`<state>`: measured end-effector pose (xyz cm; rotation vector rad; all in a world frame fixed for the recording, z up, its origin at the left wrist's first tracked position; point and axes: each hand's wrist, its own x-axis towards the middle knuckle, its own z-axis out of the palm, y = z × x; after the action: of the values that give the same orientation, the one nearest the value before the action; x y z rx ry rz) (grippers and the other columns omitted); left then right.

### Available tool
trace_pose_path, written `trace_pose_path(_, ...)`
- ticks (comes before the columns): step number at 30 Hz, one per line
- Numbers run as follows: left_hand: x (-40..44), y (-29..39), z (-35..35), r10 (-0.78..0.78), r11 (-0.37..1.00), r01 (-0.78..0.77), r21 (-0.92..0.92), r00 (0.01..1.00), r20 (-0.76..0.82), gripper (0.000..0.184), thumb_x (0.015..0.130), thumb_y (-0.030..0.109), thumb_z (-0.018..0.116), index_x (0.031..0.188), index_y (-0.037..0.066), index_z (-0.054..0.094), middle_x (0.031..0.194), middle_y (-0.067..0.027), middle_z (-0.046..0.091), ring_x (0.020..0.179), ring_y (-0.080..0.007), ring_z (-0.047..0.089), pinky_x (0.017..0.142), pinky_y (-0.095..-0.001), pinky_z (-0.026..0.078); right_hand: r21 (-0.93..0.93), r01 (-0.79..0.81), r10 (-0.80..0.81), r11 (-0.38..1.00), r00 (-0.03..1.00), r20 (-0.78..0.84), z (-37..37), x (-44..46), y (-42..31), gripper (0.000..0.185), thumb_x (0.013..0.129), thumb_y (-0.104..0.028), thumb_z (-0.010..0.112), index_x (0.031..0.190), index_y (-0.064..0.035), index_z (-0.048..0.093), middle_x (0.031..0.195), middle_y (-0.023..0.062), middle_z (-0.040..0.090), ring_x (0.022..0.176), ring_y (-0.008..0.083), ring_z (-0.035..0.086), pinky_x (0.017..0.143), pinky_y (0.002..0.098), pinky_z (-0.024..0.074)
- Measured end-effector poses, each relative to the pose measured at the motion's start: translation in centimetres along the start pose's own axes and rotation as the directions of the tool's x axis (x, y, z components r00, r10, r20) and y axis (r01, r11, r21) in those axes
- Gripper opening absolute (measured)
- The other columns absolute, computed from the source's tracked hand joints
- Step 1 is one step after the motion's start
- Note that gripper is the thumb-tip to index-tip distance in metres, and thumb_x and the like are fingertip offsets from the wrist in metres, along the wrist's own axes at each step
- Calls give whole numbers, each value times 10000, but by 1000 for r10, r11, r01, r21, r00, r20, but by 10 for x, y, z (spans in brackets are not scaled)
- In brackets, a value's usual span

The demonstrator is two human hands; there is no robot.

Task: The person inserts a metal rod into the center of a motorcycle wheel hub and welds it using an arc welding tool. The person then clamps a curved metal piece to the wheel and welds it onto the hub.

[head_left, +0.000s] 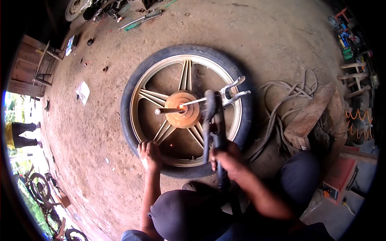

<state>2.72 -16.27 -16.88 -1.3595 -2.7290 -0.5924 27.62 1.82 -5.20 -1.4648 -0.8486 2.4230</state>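
A spoked motorcycle wheel (130, 76) with a black tyre lies flat on the floor. My left hand (149, 156) is over its near-left edge, fingers curled onto the rim. Blurred by motion, my right hand (226, 160) grips a dark welding electrode holder (213, 116) above the wheel's right side. From it a thin welding rod (195, 102) runs to the rusty hub (183, 120), where there is an orange glow and a few sparks. A metal shaft (167, 110) sticks out of the hub's centre. A silver clamp (231, 94) with spread handles sits on the right-hand spoke.
Coiled cable (277, 100) and wooden blocks (311, 110) lie right of the wheel. A red box (341, 176) stands at lower right. Screwdrivers (140, 21) lie at the top. A person (18, 134) stands at far left, above parked motorcycles (40, 190). A dark rounded cap (185, 217) blocks the bottom.
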Motion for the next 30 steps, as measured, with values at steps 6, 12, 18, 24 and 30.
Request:
trace_pose_path(6, -1, -7, 8, 33, 999, -33, 30, 999, 7, 75, 932, 106, 643, 906, 39, 666, 973, -166, 648, 994, -385, 580, 899, -498, 476, -959, 253, -521, 130, 840, 151, 4, -16, -44, 268, 763, -147, 763, 909, -33, 569, 726, 157, 677, 710, 388, 700, 650, 484, 566)
trace_pose_path(12, 4, -1, -7, 30, 1000, -30, -2, 999, -14, 69, 938, 102, 623, 909, 48, 653, 990, -147, 651, 985, -369, 584, 923, -485, 466, 400, -290, 185, 869, 942, 281, -24, 2, -15, 123, 892, -47, 653, 989, -70, 580, 731, 2, 582, 619, 144, 582, 577, 356, 526)
trace_pose_path(18, 1, -1, 3, 50, 999, -50, 15, 999, -18, 143, 969, 126, 598, 870, 31, 637, 939, -188, 626, 953, -415, 565, 881, -513, 465, -764, 461, -433, 453, 862, 264, 0, -31, -71, 334, 780, -147, 753, 1066, -33, 625, 777, 188, 657, 685, 372, 650, 662, 418, 541)
trace_pose_path(24, 0, 0, -2, 13, 999, -14, 34, 1000, 29, 103, 958, 128, 614, 897, 50, 645, 980, -167, 638, 1003, -389, 574, 931, -499, 466, -657, 530, -565, 536, 803, 187, -19, -30, -49, 306, 808, -118, 739, 1081, -19, 640, 873, 141, 694, 791, 275, 687, 763, 373, 547)
trace_pose_path(30, 3, 4, -4, 27, 999, -28, 23, 999, 38, 75, 943, 117, 625, 918, 53, 655, 992, -163, 635, 1017, -385, 570, 937, -492, 463, -723, 449, -497, 525, 851, 169, -27, -10, -2, 431, 734, -194, 790, 1104, -18, 657, 907, 225, 715, 870, 414, 716, 764, 460, 564)
